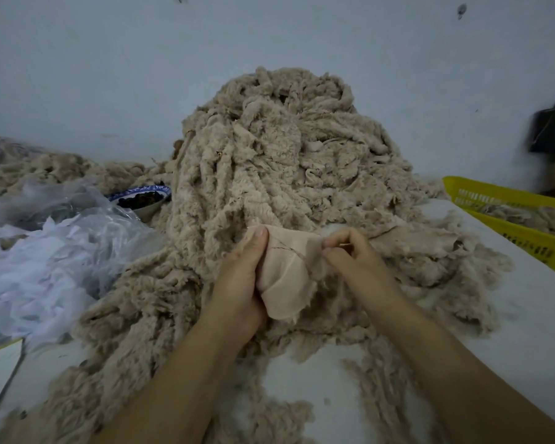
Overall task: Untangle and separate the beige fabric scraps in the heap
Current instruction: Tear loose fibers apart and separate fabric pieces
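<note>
A tall heap of tangled beige fabric scraps [269, 155] fills the middle of the white table and spills toward me. At its near foot I hold one smooth beige scrap [284, 270] stretched between both hands. My left hand [242, 283] grips its left side, thumb up along the edge. My right hand [350, 251] pinches its upper right edge with curled fingers. The scrap's lower end hangs loose over the fuzzy strips beneath.
A yellow plastic basket [507, 225] with some scraps sits at the right. White fabric pieces and clear plastic [45, 251] lie on the left, beside a blue-rimmed bowl [141, 200] of dark bits. More beige scraps [45, 165] lie at far left. A dark bag [551, 129] hangs on the wall.
</note>
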Demonstrator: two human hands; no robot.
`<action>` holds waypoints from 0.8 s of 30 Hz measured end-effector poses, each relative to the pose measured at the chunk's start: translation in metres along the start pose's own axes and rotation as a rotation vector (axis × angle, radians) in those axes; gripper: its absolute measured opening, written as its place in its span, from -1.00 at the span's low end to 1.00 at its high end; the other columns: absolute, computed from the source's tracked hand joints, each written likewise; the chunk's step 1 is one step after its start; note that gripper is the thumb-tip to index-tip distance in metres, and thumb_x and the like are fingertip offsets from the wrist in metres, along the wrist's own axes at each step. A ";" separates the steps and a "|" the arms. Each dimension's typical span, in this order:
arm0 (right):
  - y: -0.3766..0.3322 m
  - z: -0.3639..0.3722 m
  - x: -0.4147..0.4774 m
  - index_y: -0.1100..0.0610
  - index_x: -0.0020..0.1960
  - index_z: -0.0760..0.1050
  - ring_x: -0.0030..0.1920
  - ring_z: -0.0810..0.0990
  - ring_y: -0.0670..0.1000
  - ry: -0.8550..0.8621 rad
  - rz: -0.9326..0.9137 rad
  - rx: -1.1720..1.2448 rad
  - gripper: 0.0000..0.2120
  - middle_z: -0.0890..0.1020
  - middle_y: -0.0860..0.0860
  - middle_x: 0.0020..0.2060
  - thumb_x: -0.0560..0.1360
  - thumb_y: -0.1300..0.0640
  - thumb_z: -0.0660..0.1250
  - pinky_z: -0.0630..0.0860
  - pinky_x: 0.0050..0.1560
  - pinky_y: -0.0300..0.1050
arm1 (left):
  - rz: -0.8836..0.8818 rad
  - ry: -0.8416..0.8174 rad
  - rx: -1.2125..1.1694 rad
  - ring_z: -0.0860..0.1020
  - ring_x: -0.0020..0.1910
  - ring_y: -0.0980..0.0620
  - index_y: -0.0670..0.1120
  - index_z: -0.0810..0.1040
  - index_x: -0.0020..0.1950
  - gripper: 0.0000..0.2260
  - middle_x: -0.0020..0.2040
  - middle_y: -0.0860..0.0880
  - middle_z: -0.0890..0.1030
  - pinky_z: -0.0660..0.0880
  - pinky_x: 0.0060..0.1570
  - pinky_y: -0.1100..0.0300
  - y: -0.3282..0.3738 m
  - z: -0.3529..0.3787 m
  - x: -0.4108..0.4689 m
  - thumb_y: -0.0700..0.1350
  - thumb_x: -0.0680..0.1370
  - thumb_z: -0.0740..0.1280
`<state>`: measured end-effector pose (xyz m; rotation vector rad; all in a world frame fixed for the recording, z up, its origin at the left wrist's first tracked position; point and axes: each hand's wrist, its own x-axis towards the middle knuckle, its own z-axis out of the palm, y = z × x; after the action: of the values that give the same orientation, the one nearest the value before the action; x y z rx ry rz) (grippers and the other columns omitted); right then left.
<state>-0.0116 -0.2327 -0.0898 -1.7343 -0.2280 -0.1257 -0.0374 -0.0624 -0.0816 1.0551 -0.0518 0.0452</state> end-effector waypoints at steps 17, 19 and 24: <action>-0.001 0.016 0.000 -0.05 -0.27 0.27 -0.40 0.37 -0.20 0.125 -0.291 -0.337 -0.68 0.40 -0.11 -0.43 0.66 -0.01 0.16 0.27 -0.40 -0.30 | 0.089 -0.211 0.404 0.57 -0.21 -0.03 -0.16 0.66 -0.11 -0.70 -0.26 -0.10 0.61 0.53 -0.16 0.18 -0.004 0.012 -0.008 0.08 0.52 0.36; 0.002 0.012 0.006 -0.05 -0.22 0.32 -0.37 0.39 -0.20 0.177 -0.186 -0.319 -0.71 0.44 -0.11 -0.35 0.67 -0.03 0.12 0.27 -0.37 -0.30 | 0.082 -0.227 0.385 0.58 -0.25 -0.04 -0.19 0.66 -0.08 -0.68 -0.25 -0.12 0.62 0.54 -0.20 0.17 -0.003 0.008 -0.009 0.09 0.52 0.44; 0.012 -0.033 0.018 0.04 0.13 0.49 0.04 0.54 0.06 0.438 0.070 -0.001 -0.71 0.56 -0.08 -0.06 0.68 -0.10 0.09 0.36 -0.23 -0.20 | 0.030 -0.156 0.336 0.47 -0.53 0.11 0.02 0.53 -0.44 -0.68 -0.49 0.02 0.52 0.42 -0.45 0.25 0.000 -0.001 -0.011 0.07 0.46 0.47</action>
<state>0.0102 -0.2659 -0.0920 -1.6682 0.1541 -0.4471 -0.0481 -0.0613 -0.0827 1.3926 -0.2072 -0.0025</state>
